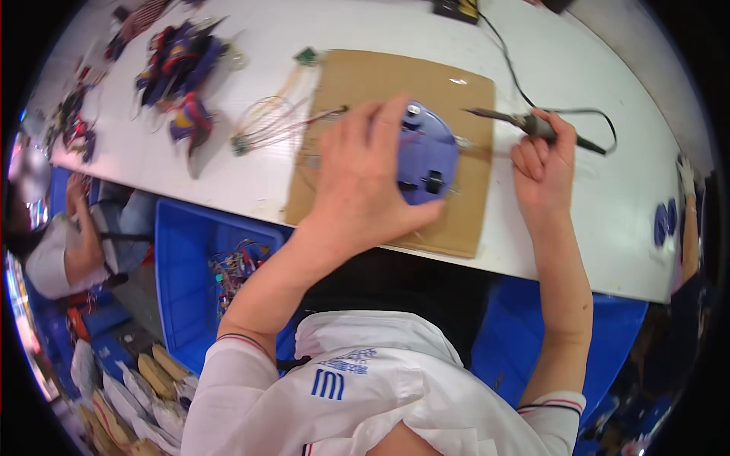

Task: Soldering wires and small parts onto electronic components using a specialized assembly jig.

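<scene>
My left hand [356,178] is closed around a round purple plastic housing [430,156], its fingers over the far left rim and its thumb at the near edge. Small black parts and a screw-like metal piece show on the housing. Beneath both lies a sheet of brown cardboard [380,72]. In my right hand [541,167] a soldering iron [541,128] is gripped by its dark handle. Its tip points left, a little apart from the housing. Thin wires [277,114] run from a small green circuit board [242,144] toward the cardboard, partly behind my left hand.
Purple parts with coloured wires [179,64] are heaped on the white table [251,186] at far left. The iron's black cord [509,64] leads to a black box [456,9]. Blue bins [179,281] stand below the table edge. Other people sit at both sides.
</scene>
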Demonstrator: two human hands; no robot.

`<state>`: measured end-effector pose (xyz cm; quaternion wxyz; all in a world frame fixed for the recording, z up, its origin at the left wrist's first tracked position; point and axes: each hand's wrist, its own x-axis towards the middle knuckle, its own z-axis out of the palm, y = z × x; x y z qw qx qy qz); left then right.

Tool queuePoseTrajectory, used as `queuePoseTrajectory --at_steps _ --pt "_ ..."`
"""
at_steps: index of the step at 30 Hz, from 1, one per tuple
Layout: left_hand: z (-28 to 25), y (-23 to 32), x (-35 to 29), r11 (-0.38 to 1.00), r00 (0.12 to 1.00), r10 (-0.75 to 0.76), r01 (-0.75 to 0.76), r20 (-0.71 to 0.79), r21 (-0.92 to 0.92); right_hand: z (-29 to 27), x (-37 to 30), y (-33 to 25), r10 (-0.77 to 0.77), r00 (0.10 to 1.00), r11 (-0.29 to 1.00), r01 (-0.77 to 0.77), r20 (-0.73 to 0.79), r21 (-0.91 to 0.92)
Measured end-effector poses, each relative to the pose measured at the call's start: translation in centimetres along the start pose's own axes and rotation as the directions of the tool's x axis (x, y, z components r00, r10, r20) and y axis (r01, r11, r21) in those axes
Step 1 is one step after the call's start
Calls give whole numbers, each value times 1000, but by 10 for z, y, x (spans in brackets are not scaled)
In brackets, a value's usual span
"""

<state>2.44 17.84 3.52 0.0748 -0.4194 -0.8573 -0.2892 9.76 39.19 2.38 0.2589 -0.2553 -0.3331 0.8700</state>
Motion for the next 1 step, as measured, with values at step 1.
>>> queuePoseTrajectory --at_steps 1 --pt "-1 -1 -1 999 1000 -14 14 -16 37 9 4 7 17 999 1000 -18 35 16"
